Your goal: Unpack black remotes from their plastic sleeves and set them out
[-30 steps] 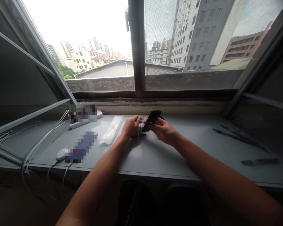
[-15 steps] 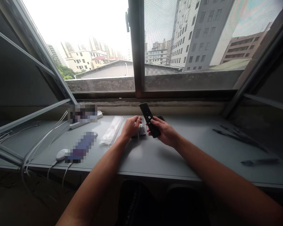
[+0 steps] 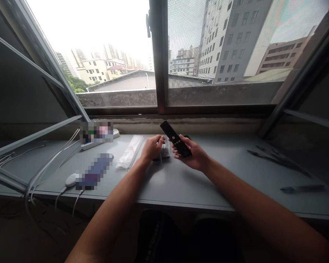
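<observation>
My right hand [image 3: 190, 153] grips the lower half of a black remote control [image 3: 174, 138], whose top end tilts up and to the left with its buttons showing. My left hand [image 3: 152, 149] is curled at a small clear plastic bag [image 3: 165, 150], and a thin white cord [image 3: 161, 157] hangs below the fingers. A dark flat object [image 3: 158, 159] lies under the bag. Another dark item [image 3: 187, 137] shows just behind my right hand, partly hidden.
A long clear plastic sleeve [image 3: 130, 152] lies left of my hands. Further left are a blurred flat item [image 3: 94, 171], a white mouse [image 3: 70, 179], a power strip [image 3: 98, 142] and white cables [image 3: 50, 168]. Dark pens [image 3: 301, 188] lie at right. An open window frame [image 3: 35, 62] stands at left.
Compared with a second ago, the remote has turned from showing its dark back to showing its button face, and it stands more upright. My right hand has shifted slightly right. My left hand stays put.
</observation>
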Demonstrator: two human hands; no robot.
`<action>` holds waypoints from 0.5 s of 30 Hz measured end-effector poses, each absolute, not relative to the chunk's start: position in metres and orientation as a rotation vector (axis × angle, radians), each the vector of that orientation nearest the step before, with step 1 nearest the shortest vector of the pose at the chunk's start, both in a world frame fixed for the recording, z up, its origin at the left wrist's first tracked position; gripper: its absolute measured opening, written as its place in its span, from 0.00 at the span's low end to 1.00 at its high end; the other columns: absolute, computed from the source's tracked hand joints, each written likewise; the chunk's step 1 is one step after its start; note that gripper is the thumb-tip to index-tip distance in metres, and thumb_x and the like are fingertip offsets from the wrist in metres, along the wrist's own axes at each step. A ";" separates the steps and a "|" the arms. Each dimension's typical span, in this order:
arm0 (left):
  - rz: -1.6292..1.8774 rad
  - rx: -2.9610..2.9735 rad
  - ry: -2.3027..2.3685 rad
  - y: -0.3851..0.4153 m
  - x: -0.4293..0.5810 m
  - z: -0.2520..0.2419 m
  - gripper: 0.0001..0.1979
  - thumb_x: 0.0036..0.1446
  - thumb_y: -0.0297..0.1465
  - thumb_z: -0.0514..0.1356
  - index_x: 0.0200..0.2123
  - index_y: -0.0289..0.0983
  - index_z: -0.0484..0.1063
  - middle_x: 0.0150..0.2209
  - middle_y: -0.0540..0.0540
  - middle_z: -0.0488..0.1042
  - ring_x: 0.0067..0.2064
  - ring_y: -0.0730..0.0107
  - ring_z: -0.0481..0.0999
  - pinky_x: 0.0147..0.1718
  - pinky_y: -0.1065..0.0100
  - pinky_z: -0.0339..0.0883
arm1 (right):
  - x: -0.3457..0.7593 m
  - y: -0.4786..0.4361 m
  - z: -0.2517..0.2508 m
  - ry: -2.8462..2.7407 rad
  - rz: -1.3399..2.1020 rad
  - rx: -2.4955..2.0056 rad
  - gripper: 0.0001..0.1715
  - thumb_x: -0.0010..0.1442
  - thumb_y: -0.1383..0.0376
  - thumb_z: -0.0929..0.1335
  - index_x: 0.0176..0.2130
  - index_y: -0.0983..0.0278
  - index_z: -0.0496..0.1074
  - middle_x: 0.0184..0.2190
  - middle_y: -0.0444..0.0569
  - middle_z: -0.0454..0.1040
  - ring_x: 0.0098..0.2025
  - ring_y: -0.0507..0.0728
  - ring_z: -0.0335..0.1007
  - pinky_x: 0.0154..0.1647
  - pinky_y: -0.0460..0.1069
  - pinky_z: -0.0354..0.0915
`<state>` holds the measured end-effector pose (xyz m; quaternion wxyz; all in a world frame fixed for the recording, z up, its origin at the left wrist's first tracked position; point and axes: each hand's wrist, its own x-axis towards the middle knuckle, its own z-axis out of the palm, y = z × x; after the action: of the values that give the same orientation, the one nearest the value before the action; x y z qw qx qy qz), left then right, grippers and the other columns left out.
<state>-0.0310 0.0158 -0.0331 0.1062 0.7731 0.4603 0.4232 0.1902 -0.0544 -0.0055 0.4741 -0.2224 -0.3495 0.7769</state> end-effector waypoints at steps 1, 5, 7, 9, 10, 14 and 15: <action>1.250 2.274 1.351 0.016 -0.031 -0.034 0.17 0.77 0.39 0.54 0.38 0.42 0.80 0.37 0.46 0.86 0.40 0.60 0.84 0.44 0.63 0.72 | 0.190 -0.054 -0.008 -0.866 1.889 -0.547 0.13 0.72 0.56 0.75 0.46 0.64 0.82 0.35 0.48 0.79 0.32 0.53 0.72 0.34 0.47 0.76; 1.250 2.278 1.340 0.016 -0.031 -0.035 0.17 0.77 0.38 0.54 0.37 0.41 0.79 0.38 0.46 0.86 0.39 0.61 0.83 0.41 0.64 0.70 | 0.191 -0.053 -0.013 -0.938 1.847 -0.619 0.09 0.67 0.64 0.79 0.46 0.63 0.82 0.39 0.49 0.82 0.38 0.55 0.80 0.39 0.47 0.80; 1.240 2.294 1.360 0.016 -0.031 -0.034 0.18 0.77 0.37 0.54 0.35 0.41 0.78 0.36 0.46 0.85 0.37 0.62 0.82 0.40 0.65 0.69 | 0.191 -0.054 -0.011 -0.954 1.851 -0.650 0.10 0.69 0.64 0.77 0.49 0.64 0.82 0.47 0.53 0.84 0.42 0.57 0.83 0.39 0.47 0.81; 1.237 2.301 1.372 0.016 -0.032 -0.034 0.18 0.76 0.36 0.54 0.35 0.41 0.78 0.36 0.47 0.85 0.37 0.63 0.82 0.40 0.65 0.68 | 0.191 -0.055 -0.008 -0.940 1.883 -0.653 0.10 0.74 0.63 0.73 0.51 0.65 0.81 0.51 0.57 0.84 0.40 0.56 0.83 0.33 0.45 0.79; 1.239 2.301 1.369 0.016 -0.031 -0.034 0.17 0.76 0.36 0.54 0.35 0.41 0.78 0.36 0.46 0.85 0.37 0.62 0.82 0.40 0.65 0.68 | 0.192 -0.055 -0.006 -0.920 1.903 -0.639 0.12 0.76 0.60 0.70 0.51 0.65 0.80 0.51 0.58 0.84 0.37 0.55 0.81 0.27 0.44 0.75; 1.251 2.293 1.349 0.015 -0.031 -0.032 0.17 0.77 0.37 0.54 0.38 0.42 0.79 0.37 0.46 0.86 0.39 0.61 0.84 0.42 0.63 0.69 | 0.194 -0.054 -0.002 -0.784 1.966 -0.533 0.23 0.82 0.52 0.60 0.49 0.63 0.78 0.38 0.54 0.81 0.25 0.52 0.66 0.15 0.43 0.61; 1.249 2.292 1.351 0.015 -0.030 -0.032 0.17 0.77 0.38 0.54 0.38 0.42 0.80 0.37 0.47 0.86 0.39 0.61 0.84 0.43 0.63 0.70 | 0.194 -0.054 -0.001 -0.756 1.982 -0.515 0.23 0.82 0.53 0.60 0.50 0.63 0.78 0.35 0.52 0.79 0.24 0.52 0.64 0.16 0.43 0.61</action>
<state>-0.0304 0.0147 -0.0323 0.1012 0.7758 0.4574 0.4227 0.1944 -0.0535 -0.0012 0.4612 -0.2094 -0.3073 0.8056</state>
